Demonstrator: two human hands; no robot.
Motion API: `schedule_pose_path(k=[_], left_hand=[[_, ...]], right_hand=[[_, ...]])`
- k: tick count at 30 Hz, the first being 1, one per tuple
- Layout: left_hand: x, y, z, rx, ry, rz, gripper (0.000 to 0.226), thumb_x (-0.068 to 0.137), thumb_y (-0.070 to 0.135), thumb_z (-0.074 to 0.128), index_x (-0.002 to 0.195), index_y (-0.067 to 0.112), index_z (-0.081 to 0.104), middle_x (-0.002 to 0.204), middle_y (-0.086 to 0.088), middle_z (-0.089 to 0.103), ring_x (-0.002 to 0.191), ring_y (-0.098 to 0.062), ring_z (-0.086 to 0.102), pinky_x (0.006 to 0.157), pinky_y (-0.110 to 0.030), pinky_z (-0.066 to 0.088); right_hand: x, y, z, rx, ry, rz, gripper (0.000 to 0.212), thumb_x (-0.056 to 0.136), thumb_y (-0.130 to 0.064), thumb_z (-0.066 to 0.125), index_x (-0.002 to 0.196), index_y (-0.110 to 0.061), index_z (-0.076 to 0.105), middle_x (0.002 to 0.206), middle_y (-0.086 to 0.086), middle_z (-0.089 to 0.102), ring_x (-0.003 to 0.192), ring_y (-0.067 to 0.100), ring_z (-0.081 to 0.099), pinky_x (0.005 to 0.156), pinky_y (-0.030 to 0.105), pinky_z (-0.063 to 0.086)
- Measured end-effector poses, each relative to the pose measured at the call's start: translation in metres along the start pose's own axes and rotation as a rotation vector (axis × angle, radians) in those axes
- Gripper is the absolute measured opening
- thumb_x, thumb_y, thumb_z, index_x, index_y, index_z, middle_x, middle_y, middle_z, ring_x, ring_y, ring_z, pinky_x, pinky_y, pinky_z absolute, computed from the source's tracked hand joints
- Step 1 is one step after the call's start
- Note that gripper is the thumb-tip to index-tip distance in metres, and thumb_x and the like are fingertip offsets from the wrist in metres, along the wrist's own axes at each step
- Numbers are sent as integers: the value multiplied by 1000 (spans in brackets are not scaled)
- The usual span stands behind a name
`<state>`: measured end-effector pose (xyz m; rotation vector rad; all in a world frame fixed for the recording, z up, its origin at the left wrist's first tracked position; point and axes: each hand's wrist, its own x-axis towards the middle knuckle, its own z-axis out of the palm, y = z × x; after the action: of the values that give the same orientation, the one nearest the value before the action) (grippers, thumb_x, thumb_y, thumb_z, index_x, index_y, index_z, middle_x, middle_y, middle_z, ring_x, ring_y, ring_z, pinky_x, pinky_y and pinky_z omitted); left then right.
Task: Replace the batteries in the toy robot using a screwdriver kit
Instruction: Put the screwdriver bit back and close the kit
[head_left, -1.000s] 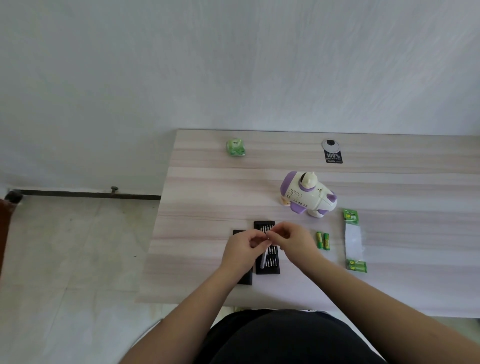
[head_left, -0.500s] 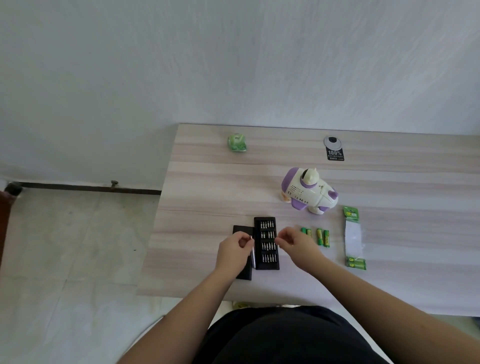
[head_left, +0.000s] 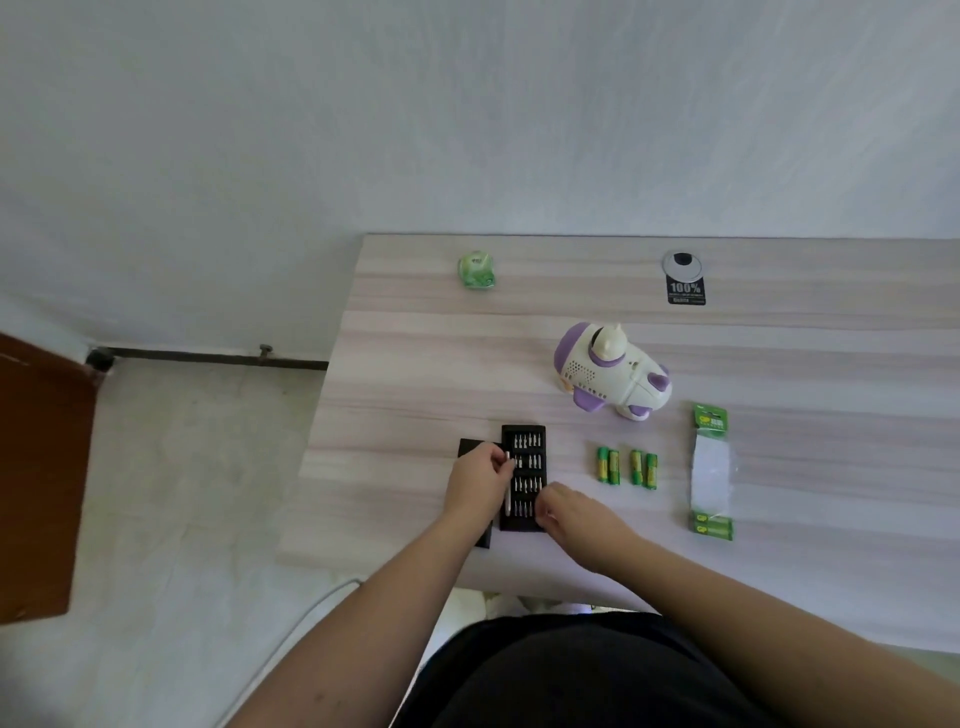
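At the near edge of the bench (head_left: 395, 395), the left hand (head_left: 478, 480) has its fingers curled round a slim silver screwdriver handle (head_left: 508, 486), held upright over the left side of the open bit tray (head_left: 523, 478). The right hand (head_left: 569, 512) reaches into the tray's lowest row with fingertips drawn together, apparently pinching a bit, though whether it has one I cannot tell. The bits look small, smooth and metallic, seated in rows in black plastic; one could easily slip from the fingers and roll off the bench edge just beside the tray, or the wrong tip could be picked and chew the screw head. The tray's black lid (head_left: 475, 452) lies partly under the left hand. Four green batteries (head_left: 626, 466) lie loose to the right, near their torn pack (head_left: 711, 467). The toy robot (head_left: 610, 371), glossy white and purple plastic with rounded forms, stands untouched farther back.
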<state>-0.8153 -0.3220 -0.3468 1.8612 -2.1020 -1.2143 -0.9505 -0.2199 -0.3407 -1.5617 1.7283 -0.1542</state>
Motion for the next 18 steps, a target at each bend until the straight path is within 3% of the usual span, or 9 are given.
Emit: schedule_pose_path(k=[9,16,18], left_hand=[[0,6,13,45,18,-38,17,88,33,66,87,18,59,76,4,60,74,-16,57,66,-29,43],[1,0,15,21,23,-26,18,92,32,61,101,16,62,79,6,58,80,-17,60,68,-27,41],[1,-4,14,23,0,11,20,92,27,63,106,14,62,81,8,56,79,-14,57,69,-24,38]], right_hand=[[-8,15,3,96,22,4,16,98,-29,49,107,-19,57,110,-4,58,95,13,56,83,25,46],[1,21,-5,308,141,162,4,93,-26,59,92,-23,61,91,-6,62,83,10,56,68,15,40],[9,21,-9,358,175,224,6,92,-26,60,93,-21,63,87,-6,65,82,10,59,69,17,44]])
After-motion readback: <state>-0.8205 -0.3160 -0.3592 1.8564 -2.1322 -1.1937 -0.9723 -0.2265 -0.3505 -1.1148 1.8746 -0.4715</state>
